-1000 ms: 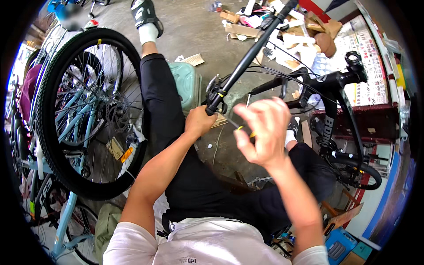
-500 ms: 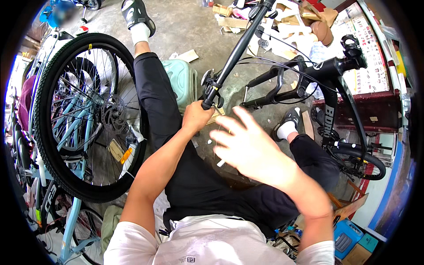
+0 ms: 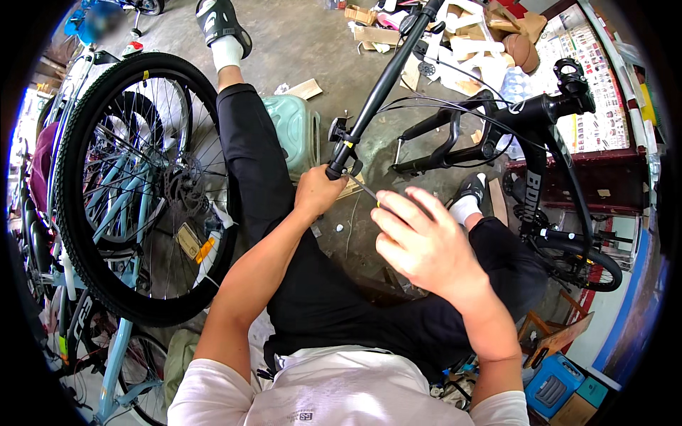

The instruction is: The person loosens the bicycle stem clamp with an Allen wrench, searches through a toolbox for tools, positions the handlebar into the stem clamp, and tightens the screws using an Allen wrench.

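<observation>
Left hand [image 3: 317,193] grip clamped round the near end of a black handlebar [image 3: 380,89], fingers wrapped tight. Bar runs from the hand up toward 1 o'clock, w/ a small lever clamp [image 3: 339,133] and a yellow tag on it just above the fist. Right hand [image 3: 424,245] sits at abt 4 o'clock from the left, near but not touching it; fingers half curled, grip on a thin metal tool [image 3: 364,188] whose shaft pokes out toward 10 o'clock, tip just beside the bar end. Can't tell how the fingers pinch it, back of hand hides that.

Person sits on the floor, legs in black trousers, white socks. Mint green plastic stool [image 3: 295,128] lies at 11 o'clock from the left hand, btwn the left leg and the bar. Big spoked bike wheel [image 3: 135,184] w/ knobby tyre stands at 9 o'clock, light blue frames behind it. Black bike frame w/ suspension fork [image 3: 529,153] at 2 o'clock, cables looping from it to the bar. Cardboard scraps [image 3: 369,32] on the concrete floor at 12 o'clock. Blue crate [image 3: 554,387] at 5 o'clock
</observation>
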A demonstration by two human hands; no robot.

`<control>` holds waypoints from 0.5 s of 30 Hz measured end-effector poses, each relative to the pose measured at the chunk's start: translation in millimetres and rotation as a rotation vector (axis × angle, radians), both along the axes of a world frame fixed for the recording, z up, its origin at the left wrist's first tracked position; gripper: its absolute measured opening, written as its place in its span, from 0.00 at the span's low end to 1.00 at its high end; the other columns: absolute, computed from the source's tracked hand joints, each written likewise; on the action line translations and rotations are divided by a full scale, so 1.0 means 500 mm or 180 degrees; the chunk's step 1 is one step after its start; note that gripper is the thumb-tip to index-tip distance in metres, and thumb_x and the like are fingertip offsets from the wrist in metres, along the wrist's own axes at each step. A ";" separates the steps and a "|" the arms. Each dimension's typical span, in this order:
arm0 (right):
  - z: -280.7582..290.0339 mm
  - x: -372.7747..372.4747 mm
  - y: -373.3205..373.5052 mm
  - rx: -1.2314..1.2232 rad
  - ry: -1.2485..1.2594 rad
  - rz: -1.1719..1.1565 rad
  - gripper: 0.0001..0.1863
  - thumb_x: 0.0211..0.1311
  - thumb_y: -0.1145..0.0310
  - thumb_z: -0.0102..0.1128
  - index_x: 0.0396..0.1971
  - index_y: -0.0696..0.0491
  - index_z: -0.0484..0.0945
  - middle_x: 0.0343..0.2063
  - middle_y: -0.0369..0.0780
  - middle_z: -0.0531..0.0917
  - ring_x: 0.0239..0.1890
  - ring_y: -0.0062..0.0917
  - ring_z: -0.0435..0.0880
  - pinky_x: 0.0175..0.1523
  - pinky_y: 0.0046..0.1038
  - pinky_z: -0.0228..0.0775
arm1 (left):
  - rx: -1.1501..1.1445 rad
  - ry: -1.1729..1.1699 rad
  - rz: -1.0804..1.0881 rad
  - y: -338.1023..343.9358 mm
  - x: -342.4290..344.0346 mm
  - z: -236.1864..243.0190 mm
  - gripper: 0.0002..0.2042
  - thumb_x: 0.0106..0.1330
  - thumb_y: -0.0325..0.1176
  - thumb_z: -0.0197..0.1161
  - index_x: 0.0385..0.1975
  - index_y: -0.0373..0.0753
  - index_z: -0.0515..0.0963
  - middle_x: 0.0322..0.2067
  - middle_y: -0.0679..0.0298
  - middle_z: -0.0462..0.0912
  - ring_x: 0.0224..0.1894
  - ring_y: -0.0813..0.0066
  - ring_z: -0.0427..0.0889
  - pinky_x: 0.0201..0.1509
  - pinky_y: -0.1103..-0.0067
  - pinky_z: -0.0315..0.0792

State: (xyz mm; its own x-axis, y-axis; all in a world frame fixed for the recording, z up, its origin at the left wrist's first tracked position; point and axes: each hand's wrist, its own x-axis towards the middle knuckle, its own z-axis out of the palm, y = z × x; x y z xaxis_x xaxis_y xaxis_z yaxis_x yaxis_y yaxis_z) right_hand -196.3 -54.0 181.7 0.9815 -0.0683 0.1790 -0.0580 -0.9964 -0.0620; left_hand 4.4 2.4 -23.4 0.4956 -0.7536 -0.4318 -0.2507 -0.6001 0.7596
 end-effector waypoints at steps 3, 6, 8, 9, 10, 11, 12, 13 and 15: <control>-0.032 -0.014 0.029 0.0194 -0.0350 -0.0028 0.05 0.53 0.65 0.62 0.25 0.51 0.80 0.45 0.35 0.82 0.64 0.28 0.73 0.67 0.41 0.68 | 0.0003 0.0091 0.0052 -0.012 0.000 0.004 0.11 0.59 0.36 0.68 0.30 0.32 0.80 0.15 0.62 0.78 0.15 0.73 0.77 0.21 0.71 0.71; -0.029 -0.019 0.025 0.0257 -0.0063 0.0049 0.05 0.55 0.66 0.62 0.27 0.50 0.81 0.45 0.34 0.82 0.65 0.28 0.72 0.66 0.40 0.70 | 0.0237 0.0109 0.0076 -0.012 0.001 0.020 0.17 0.57 0.44 0.70 0.35 0.35 0.84 0.27 0.46 0.85 0.34 0.47 0.85 0.40 0.61 0.75; -0.029 -0.011 0.022 0.0307 -0.0134 0.0142 0.04 0.55 0.66 0.62 0.28 0.50 0.82 0.47 0.34 0.81 0.65 0.29 0.71 0.65 0.40 0.70 | 0.0255 0.0078 0.0056 -0.013 0.000 0.029 0.16 0.57 0.43 0.69 0.35 0.36 0.84 0.27 0.46 0.85 0.34 0.47 0.85 0.40 0.61 0.75; -0.029 -0.002 0.022 0.0352 -0.0215 0.0257 0.04 0.55 0.67 0.62 0.29 0.51 0.82 0.48 0.35 0.81 0.66 0.30 0.71 0.65 0.40 0.71 | 0.0261 0.0062 0.0051 -0.014 0.001 0.036 0.16 0.57 0.43 0.69 0.35 0.36 0.84 0.28 0.47 0.85 0.35 0.47 0.85 0.40 0.61 0.75; -0.028 0.007 0.019 0.0343 -0.0216 0.0237 0.04 0.55 0.67 0.62 0.29 0.51 0.82 0.48 0.35 0.81 0.66 0.30 0.71 0.65 0.40 0.71 | 0.0266 0.0045 0.0046 -0.016 0.002 0.040 0.16 0.57 0.43 0.69 0.35 0.36 0.84 0.28 0.47 0.85 0.35 0.47 0.85 0.41 0.61 0.75; -0.027 0.017 0.016 0.0410 -0.0513 0.0085 0.03 0.54 0.68 0.63 0.28 0.49 0.81 0.50 0.35 0.81 0.66 0.32 0.71 0.65 0.41 0.71 | 0.0265 -0.0014 0.0061 -0.017 0.003 0.030 0.16 0.57 0.44 0.68 0.36 0.36 0.85 0.28 0.47 0.85 0.34 0.48 0.86 0.41 0.62 0.75; -0.024 0.024 0.010 0.0480 -0.0815 -0.0049 0.02 0.53 0.68 0.65 0.27 0.48 0.80 0.51 0.35 0.81 0.65 0.34 0.71 0.65 0.41 0.71 | 0.0165 -0.0062 0.0002 -0.012 0.007 0.028 0.17 0.57 0.44 0.68 0.36 0.36 0.84 0.28 0.48 0.85 0.34 0.49 0.86 0.41 0.62 0.76; -0.021 0.022 -0.001 0.0355 -0.0823 -0.0123 0.03 0.53 0.68 0.65 0.27 0.48 0.81 0.54 0.36 0.81 0.66 0.37 0.70 0.66 0.41 0.70 | 0.0177 0.0022 0.0015 -0.008 0.006 0.027 0.17 0.57 0.44 0.68 0.36 0.36 0.84 0.28 0.47 0.85 0.34 0.49 0.86 0.41 0.63 0.76; -0.024 0.025 -0.016 0.0289 -0.1099 -0.0171 0.03 0.51 0.71 0.66 0.25 0.49 0.81 0.57 0.35 0.80 0.66 0.38 0.71 0.62 0.40 0.75 | 0.0061 0.0181 0.0037 -0.003 0.003 0.024 0.17 0.56 0.44 0.68 0.36 0.35 0.84 0.28 0.47 0.85 0.35 0.50 0.86 0.42 0.63 0.76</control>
State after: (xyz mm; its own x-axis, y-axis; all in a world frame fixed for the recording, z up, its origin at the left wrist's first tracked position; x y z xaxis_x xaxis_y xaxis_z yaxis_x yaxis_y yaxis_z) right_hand -184.0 -62.1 169.7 0.8588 -0.1490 0.4901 -0.0703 -0.9820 -0.1752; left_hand 5.8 1.1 -11.6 0.4786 -0.7394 -0.4736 -0.2005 -0.6172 0.7609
